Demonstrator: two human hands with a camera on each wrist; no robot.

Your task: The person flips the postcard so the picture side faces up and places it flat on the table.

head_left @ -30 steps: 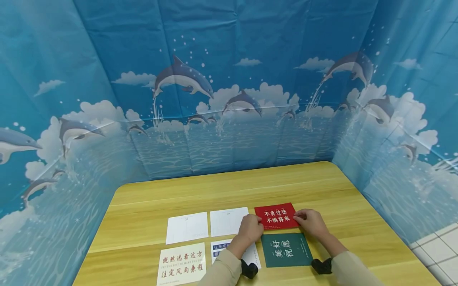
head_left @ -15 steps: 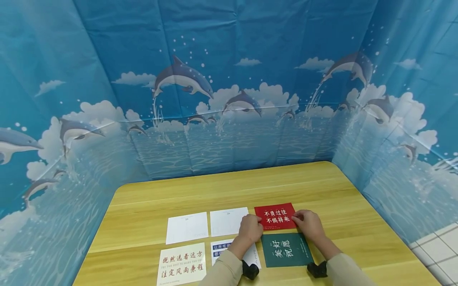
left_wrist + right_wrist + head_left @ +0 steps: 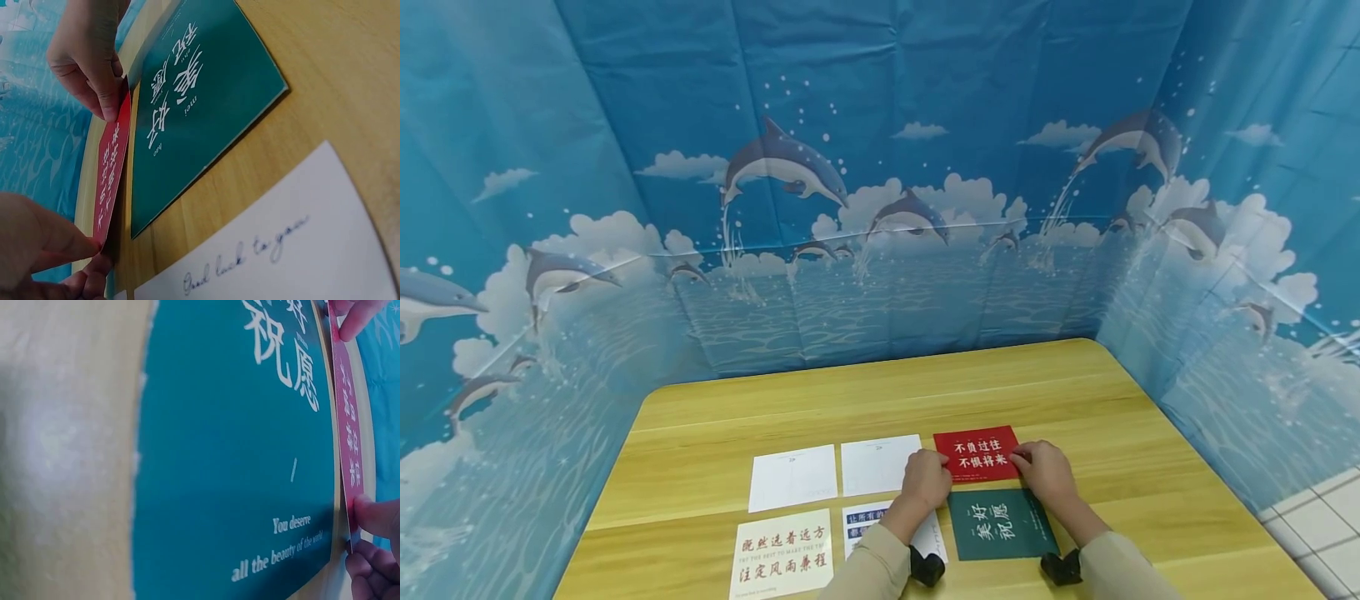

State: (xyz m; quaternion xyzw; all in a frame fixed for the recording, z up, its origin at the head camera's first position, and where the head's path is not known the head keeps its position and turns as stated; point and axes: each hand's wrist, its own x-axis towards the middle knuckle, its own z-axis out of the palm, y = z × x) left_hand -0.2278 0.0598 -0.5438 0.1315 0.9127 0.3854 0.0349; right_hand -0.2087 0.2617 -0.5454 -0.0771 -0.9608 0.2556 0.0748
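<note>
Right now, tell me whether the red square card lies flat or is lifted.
Flat: the red square card lies on the wooden table, both hands pinching its side edges.

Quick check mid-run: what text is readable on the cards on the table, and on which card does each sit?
Red card: "不负过往 不惧将来"; small line below unreadable.
Green card: "美好祝愿", "You deserve all the beauty of the world".
Cream card: "既然选者远方 注定风雨兼程"; English line too small.
White card under left hand: "Good luck to you".
Two blank-looking white cards: marks too small.

Blue dolphin-print backdrop [image 3: 880, 167], wooden table [image 3: 880, 392], possibly tiled floor [image 3: 1318, 521] at right
</note>
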